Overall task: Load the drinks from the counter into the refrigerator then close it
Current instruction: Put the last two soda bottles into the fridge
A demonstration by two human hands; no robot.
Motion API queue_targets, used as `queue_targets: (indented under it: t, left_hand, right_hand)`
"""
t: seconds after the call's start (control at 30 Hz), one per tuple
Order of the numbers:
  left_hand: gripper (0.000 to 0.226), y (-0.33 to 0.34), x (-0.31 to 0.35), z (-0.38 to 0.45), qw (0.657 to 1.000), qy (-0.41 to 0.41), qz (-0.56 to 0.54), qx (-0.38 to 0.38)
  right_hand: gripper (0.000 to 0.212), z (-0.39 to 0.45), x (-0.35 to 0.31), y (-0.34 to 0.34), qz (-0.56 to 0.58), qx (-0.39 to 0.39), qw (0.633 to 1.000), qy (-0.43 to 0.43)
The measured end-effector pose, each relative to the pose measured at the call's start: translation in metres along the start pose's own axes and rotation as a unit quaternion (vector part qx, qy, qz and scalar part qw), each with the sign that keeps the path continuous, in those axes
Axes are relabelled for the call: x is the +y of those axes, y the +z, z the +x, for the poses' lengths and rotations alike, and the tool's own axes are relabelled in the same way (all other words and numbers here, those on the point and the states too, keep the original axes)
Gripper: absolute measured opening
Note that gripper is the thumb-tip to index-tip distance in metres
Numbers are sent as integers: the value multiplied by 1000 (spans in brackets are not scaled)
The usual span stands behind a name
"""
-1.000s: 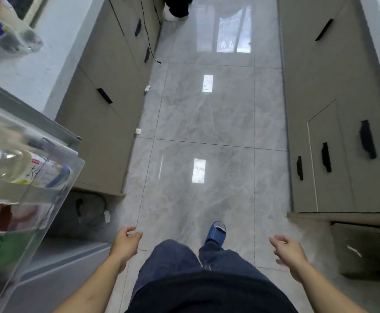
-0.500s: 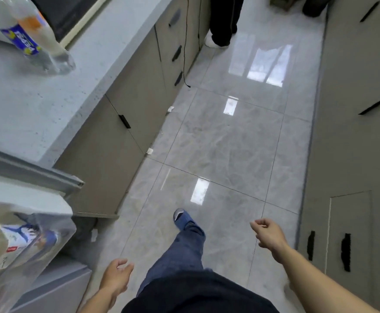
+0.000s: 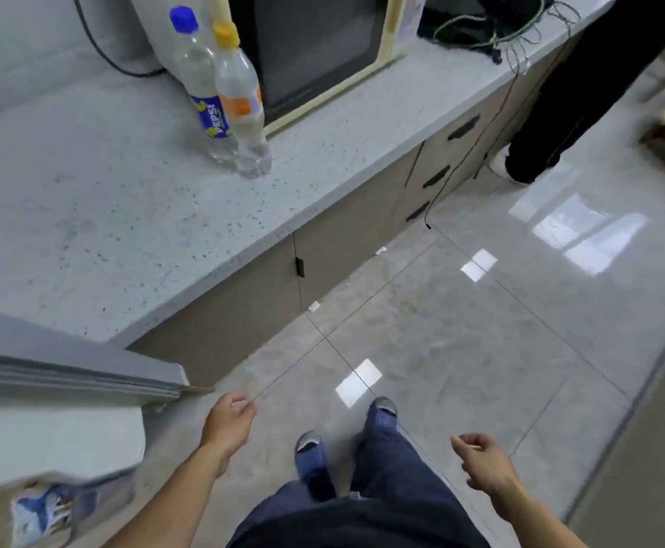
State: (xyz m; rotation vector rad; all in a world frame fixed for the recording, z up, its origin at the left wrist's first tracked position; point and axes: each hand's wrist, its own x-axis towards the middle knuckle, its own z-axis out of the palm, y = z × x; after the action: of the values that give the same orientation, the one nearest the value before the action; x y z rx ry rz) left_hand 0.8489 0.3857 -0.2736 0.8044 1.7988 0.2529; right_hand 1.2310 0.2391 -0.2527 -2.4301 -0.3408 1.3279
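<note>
My left grip [image 3: 231, 420] hangs low over the floor [image 3: 461, 342] with its fingers loosely curled around nothing, touching nothing. My right grip [image 3: 481, 460] is the same: fingers loosely bent, empty, in the air above the tiles. Between the two grips I see my own legs in dark trousers and two blue slippers [image 3: 310, 448] planted on the floor.

The drinks are well ahead of the left grip and up on the table [image 3: 97, 215]: a blue-capped bottle [image 3: 200, 85] with a blue Pepsi label and an orange-capped bottle [image 3: 241, 100] with an orange label. They stand upright and touch each other, the orange-capped one slightly nearer the table's front edge. Just behind them sits a cream-framed microwave [image 3: 315, 45], and a black cable runs along the back of the table to their left.

Just left of the left grip, close beside it, is the grey edge of the open refrigerator door [image 3: 73, 373]. Below that, at my lower left, a clear door shelf holds a blurred bottle [image 3: 42, 512] with a blue-and-white label; I cannot tell more about it.

Beneath the table are beige cabinet fronts [image 3: 354, 235] with black handles. Far ahead of the right grip, a second person's dark trouser leg [image 3: 568, 92] stands by the table's far end, beside a tangle of green wires [image 3: 493, 25] on top.
</note>
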Motion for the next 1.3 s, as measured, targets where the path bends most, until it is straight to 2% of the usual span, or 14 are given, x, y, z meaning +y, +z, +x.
queue_targets:
  t: [0.23,0.43,0.67,0.73,0.8,0.93,1.03,1.17,1.3]
  left_hand:
    - [23,15,47,5,991,-22,-104,78]
    - [25,34,121,2,974,-13,-166,153]
    - [14,6,242,6,940,118,-235,217]
    - [16,-16,279,16,928,153,-235,247]
    - [29,-37,312,30,914,188,-245,262]
    - [61,-72,372,64,908,219,-247,259]
    - [75,-91,401,88,914,236,-219,248]
    - [72,-108,417,110,931,264,-160,195]
    - [62,-112,418,120,930,299,-155,148]
  right_hand:
    - [16,81,-122,3,-111,-74,989,-61]
    - [24,124,-275,35,-160,-160,952,-207]
    - [18,79,-429,82,-72,-182,880,-433]
    - [25,61,-461,96,-36,-191,859,-474]
    - [40,44,-488,113,-23,-204,841,-500]
    - [66,19,-531,147,3,-204,822,-531]
    - [69,10,-550,166,19,-207,808,-551]
    - [68,2,-563,185,35,-213,809,-546]
    - [64,1,-562,189,42,-214,820,-529]
